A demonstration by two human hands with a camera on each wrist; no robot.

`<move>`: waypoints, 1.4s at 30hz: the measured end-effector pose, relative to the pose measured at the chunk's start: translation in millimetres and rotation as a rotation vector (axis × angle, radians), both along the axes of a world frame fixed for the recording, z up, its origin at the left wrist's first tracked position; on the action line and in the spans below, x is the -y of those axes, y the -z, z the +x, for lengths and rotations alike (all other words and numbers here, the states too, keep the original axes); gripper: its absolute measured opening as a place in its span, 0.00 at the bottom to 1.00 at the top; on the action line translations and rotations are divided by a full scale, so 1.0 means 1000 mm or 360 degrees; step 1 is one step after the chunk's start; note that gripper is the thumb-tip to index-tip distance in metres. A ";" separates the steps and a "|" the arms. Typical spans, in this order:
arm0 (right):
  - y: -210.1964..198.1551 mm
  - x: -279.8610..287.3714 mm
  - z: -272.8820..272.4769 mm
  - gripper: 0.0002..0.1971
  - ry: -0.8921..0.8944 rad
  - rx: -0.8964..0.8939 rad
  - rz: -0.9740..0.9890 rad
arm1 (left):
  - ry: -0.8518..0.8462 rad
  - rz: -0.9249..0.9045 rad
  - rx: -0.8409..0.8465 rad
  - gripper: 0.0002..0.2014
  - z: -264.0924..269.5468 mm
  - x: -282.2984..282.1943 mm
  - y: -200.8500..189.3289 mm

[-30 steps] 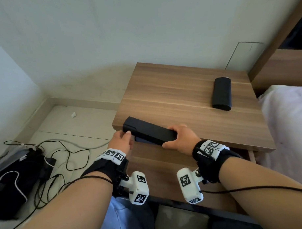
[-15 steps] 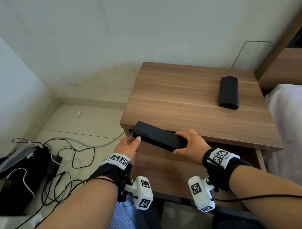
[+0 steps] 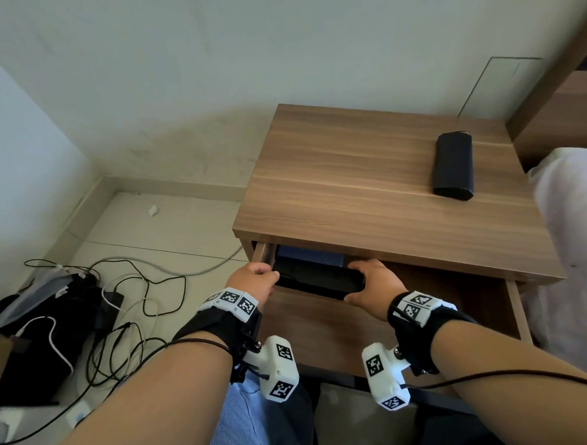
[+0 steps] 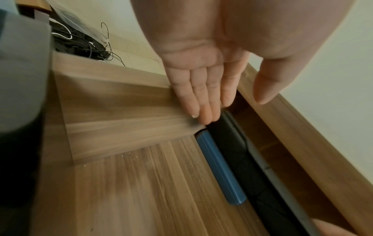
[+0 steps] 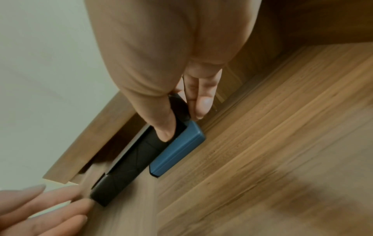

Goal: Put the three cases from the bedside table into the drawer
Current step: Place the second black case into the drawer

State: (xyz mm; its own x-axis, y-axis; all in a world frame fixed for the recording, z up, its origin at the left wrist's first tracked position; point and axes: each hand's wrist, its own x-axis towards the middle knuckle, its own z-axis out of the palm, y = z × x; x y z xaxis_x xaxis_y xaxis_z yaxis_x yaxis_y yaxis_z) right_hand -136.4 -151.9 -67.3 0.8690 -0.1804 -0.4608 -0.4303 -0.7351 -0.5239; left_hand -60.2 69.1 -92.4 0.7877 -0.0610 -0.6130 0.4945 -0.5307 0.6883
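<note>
The bedside table [image 3: 350, 187] has its drawer [image 3: 322, 328] pulled out. A long black case [image 3: 317, 278] lies at the drawer's back left, partly on a blue case [image 3: 306, 256]. In the wrist views the black case [image 4: 242, 159] [image 5: 131, 159] sits over the blue case [image 4: 220, 167] [image 5: 177, 151]. My left hand [image 3: 257, 278] [image 4: 234, 108] touches the case's left end with straight fingers, thumb apart. My right hand [image 3: 364, 283] [image 5: 182, 125] pinches its right end between thumb and fingers. A second black case [image 3: 453, 166] lies on the tabletop at the back right.
A black bag with tangled cables [image 3: 39, 314] lies on the floor to the left. White bedding [image 3: 569, 246] presses against the table's right side. The wall runs right behind the table. The drawer's right half shows bare wood.
The long black case went from the tabletop's front edge down into the drawer onto the blue case. Both hands moved down with it, and the left fingers straightened.
</note>
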 end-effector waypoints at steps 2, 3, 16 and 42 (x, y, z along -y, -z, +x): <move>0.007 -0.001 0.002 0.36 -0.0010 -0.0046 -0.0044 | -0.0032 -0.0028 -0.0005 0.23 0.000 0.002 -0.002; 0.011 0.000 0.004 0.36 -0.0011 -0.0076 -0.0065 | -0.0062 -0.0043 -0.0002 0.16 -0.001 0.004 -0.005; 0.042 -0.012 0.048 0.28 -0.0002 -0.0370 -0.0271 | 0.0126 0.0088 -0.0031 0.16 0.008 0.019 -0.009; 0.009 -0.008 0.033 0.12 0.0119 -0.0110 0.0347 | 0.0044 -0.0033 -0.0058 0.20 0.008 0.023 -0.030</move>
State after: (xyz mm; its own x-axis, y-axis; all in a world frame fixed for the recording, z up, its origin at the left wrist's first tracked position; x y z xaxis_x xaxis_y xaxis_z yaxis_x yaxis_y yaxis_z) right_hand -103.8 -143.9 -75.9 0.8219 -0.1325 -0.5540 -0.5198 -0.5724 -0.6342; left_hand -52.5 46.0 -62.2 0.7629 -0.0955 -0.6394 0.5046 -0.5304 0.6812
